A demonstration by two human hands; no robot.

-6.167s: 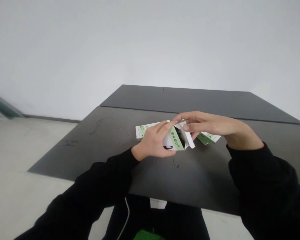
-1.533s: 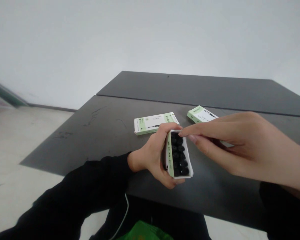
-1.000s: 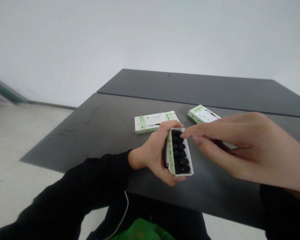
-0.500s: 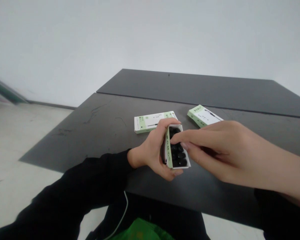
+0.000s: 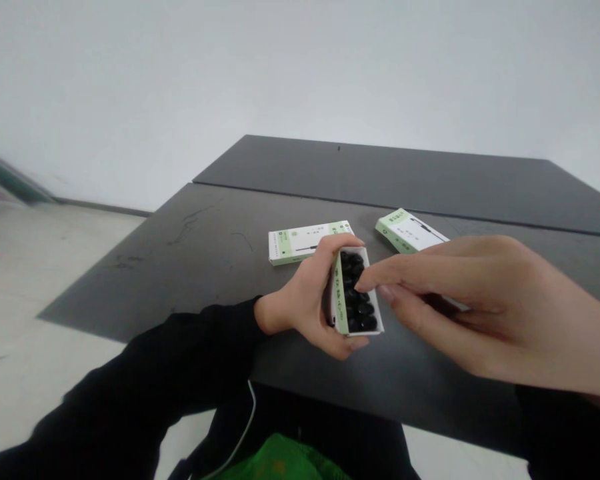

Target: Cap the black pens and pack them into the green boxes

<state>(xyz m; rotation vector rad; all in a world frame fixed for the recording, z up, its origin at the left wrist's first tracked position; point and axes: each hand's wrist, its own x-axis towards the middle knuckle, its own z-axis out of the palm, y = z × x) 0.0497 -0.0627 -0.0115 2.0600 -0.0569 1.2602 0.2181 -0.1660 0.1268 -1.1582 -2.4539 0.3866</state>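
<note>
My left hand (image 5: pixel 314 293) is wrapped around a small white and green carton (image 5: pixel 339 300), tilted so its open end faces me. Inside, the rounded black ends of several pens (image 5: pixel 364 309) are packed in rows. Over the right side of that opening is my right hand (image 5: pixel 460 310), its index fingertip in front of the pen ends. The thumb tip lies close beside the index finger at the carton's right edge, and the other fingers are curled in. No pen shows between those fingertips.
Behind my left hand a white and green box (image 5: pixel 300 241) lies flat on the dark table (image 5: pixel 200 267). Another such box (image 5: pixel 413 230), with a pen pictured on it, lies farther right, partly behind my right hand. A white wall (image 5: pixel 300 67) stands beyond. A pale cable (image 5: pixel 247 427) hangs near my lap.
My right hand has drawn back a little to the right, uncovering more of the pen ends. The left hand and the carton have hardly moved.
</note>
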